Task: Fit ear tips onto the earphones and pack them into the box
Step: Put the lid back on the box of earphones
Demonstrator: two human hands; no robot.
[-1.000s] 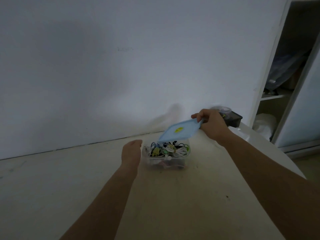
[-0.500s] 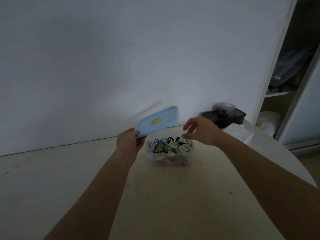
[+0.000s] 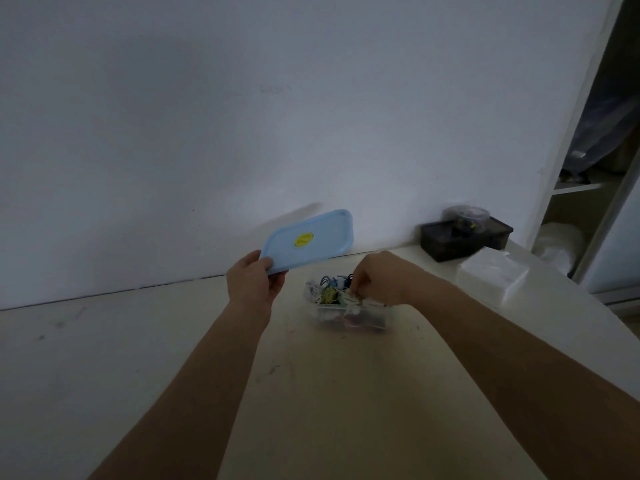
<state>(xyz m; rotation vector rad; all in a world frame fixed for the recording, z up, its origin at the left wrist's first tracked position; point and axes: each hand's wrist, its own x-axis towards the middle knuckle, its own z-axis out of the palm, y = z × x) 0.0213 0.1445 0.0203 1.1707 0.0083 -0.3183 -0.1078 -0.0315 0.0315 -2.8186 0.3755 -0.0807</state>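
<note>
Blue lid (image 3: 308, 240) pinched in the left hand (image 3: 254, 284); right hand (image 3: 377, 278), grasp unclear, may snag tangled earphones (image 3: 332, 294), tipping the box (image 3: 353, 317).

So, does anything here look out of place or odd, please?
Nothing looks spilled or damaged. The blue lid is off, tilted in the left hand; the right hand reaches into the clear box of earphones.

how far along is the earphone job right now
Early. Done: the blue lid is off the clear box, held up by the left hand. In hand: the right hand reaches into the tangled earphones inside; whether it grips one is unclear. Left: fitting ear tips and packing.
</note>
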